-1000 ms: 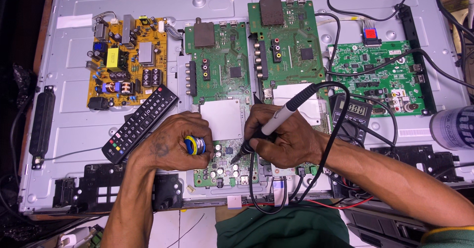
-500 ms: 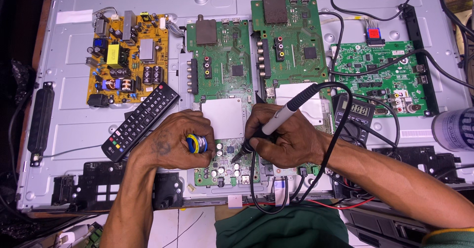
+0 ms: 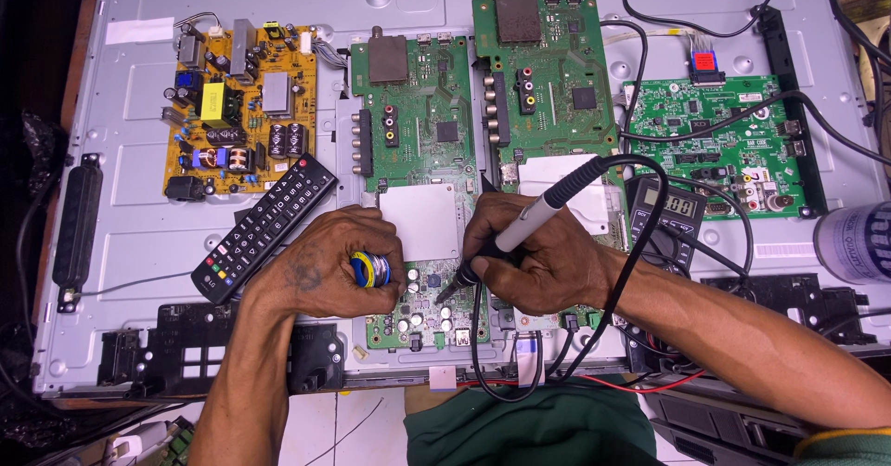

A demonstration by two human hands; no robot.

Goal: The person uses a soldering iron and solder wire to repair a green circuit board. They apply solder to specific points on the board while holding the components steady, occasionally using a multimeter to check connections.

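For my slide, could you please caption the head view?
Left hand holds a solder spool; right hand aims a soldering iron at a green circuit board.

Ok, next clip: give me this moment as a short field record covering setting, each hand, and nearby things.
setting: opened flat panel back with several circuit boards laid on it
left hand: holds a solder spool, resting on the small board
right hand: grips a soldering iron, tip down on the small board
beside left hand: black remote, lying at a slant
beside right hand: multimeter
other boards: yellow board, three green boards above
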